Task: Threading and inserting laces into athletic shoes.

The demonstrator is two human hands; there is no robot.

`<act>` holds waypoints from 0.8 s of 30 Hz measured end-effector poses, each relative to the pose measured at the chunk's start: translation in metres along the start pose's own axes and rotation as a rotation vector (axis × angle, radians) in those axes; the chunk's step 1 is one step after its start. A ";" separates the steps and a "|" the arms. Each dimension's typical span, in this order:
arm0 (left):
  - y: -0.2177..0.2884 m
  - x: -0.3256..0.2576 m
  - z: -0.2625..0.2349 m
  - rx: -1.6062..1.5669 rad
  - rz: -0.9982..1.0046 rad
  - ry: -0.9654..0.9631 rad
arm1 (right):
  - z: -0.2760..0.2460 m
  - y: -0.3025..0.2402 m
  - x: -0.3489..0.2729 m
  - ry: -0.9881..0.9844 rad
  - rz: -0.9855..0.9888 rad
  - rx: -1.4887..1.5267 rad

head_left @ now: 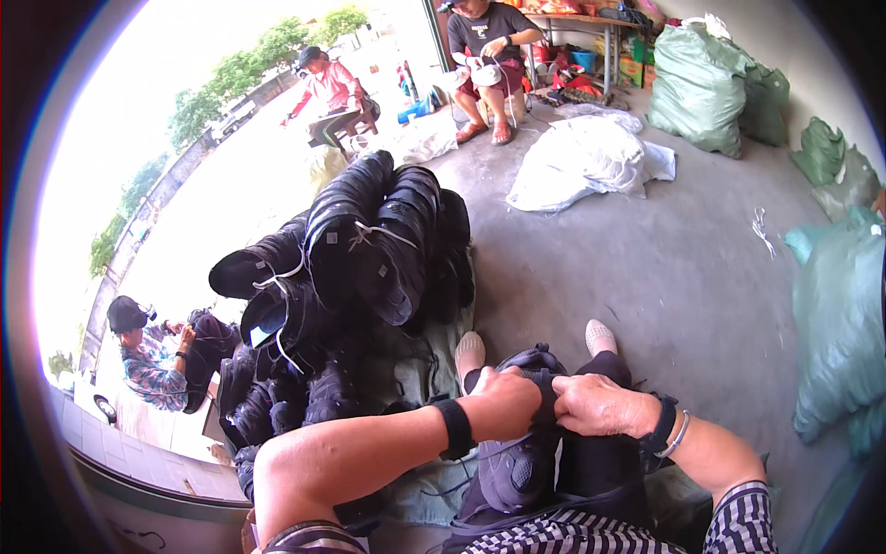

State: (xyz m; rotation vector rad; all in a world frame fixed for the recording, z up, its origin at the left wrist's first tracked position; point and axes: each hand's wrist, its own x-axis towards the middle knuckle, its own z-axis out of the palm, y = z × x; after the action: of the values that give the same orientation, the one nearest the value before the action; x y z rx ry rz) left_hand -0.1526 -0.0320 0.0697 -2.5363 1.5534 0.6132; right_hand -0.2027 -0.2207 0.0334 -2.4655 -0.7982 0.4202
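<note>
Left hand [503,403] closed, gripping dark shoe upper [517,462] on lap. Right hand [600,404] closed, pinching same upper at top edge, just beside left. Tied bundles [369,249] stacked left, on cloth [415,369].

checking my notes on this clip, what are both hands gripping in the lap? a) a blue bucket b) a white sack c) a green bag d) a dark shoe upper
d: the left hand and right hand both pinch the top edge of a dark shoe upper held over the lap; the white sack and green bag lie far off on the floor.
</note>
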 end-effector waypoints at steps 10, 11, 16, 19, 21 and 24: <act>0.002 -0.019 0.014 -0.107 0.024 0.177 | 0.010 -0.007 -0.006 -0.003 -0.025 -0.200; 0.002 -0.019 0.012 -0.168 0.002 0.204 | 0.010 -0.011 -0.008 -0.007 0.015 -0.204; 0.013 -0.014 0.027 -0.821 -0.186 0.555 | 0.026 -0.011 -0.016 0.111 0.088 -0.147; 0.009 -0.005 0.052 -1.017 -0.166 0.801 | 0.031 -0.007 -0.014 0.287 0.071 -0.050; 0.006 -0.006 0.050 -1.040 -0.158 0.790 | 0.027 -0.005 -0.012 0.464 -0.010 0.384; 0.002 -0.015 0.035 -1.065 -0.126 0.703 | -0.004 -0.001 -0.004 0.696 -0.071 1.340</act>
State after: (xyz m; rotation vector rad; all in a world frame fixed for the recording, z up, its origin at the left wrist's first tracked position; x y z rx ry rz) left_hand -0.1702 -0.0099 0.0442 -3.9606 1.3884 0.6956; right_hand -0.2047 -0.2246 0.0378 -1.1538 -0.1453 -0.0078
